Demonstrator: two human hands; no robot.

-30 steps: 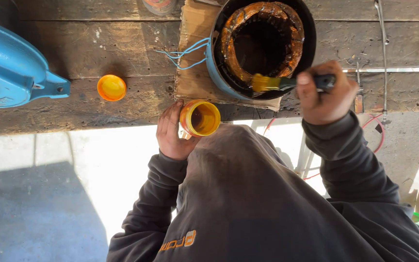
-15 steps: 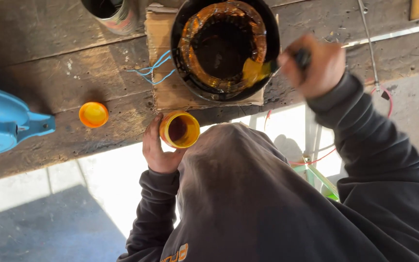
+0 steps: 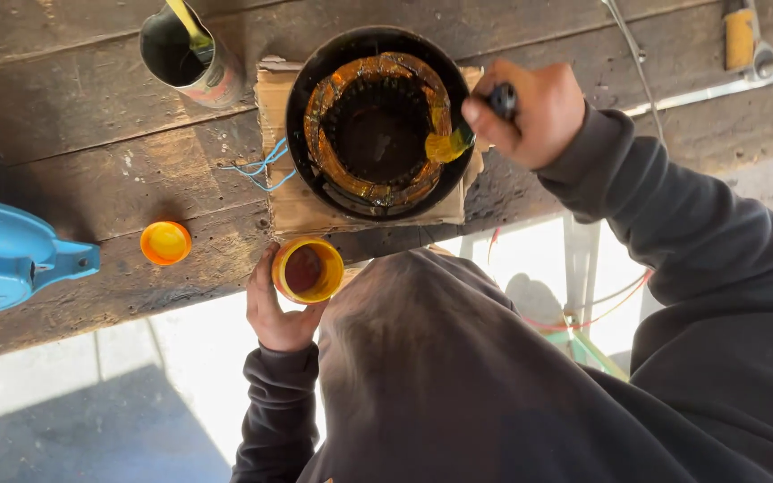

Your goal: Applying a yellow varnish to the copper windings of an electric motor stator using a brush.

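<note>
My right hand (image 3: 530, 112) grips a dark-handled brush (image 3: 467, 136) whose yellow, wet bristles touch the right side of the copper windings inside a round black motor stator (image 3: 378, 121). The stator rests on a piece of cardboard (image 3: 284, 192) on a worn wooden bench (image 3: 91, 170). My left hand (image 3: 275, 309) holds a small open yellow jar (image 3: 308, 270) of dark liquid at the bench's near edge, just below the stator. Blue wires (image 3: 261, 167) stick out from the stator's left side.
An orange-yellow lid (image 3: 165, 242) lies on the bench left of the jar. A blue metal housing (image 3: 2, 255) sits at the far left. A dark can (image 3: 185, 54) with a stick in it stands at the back left. A yellow-handled tool (image 3: 743, 38) lies back right.
The view has shifted, so the stator sits lower and more central. My right hand has carried the brush a little along the winding's right side. The left hand still holds the jar.
</note>
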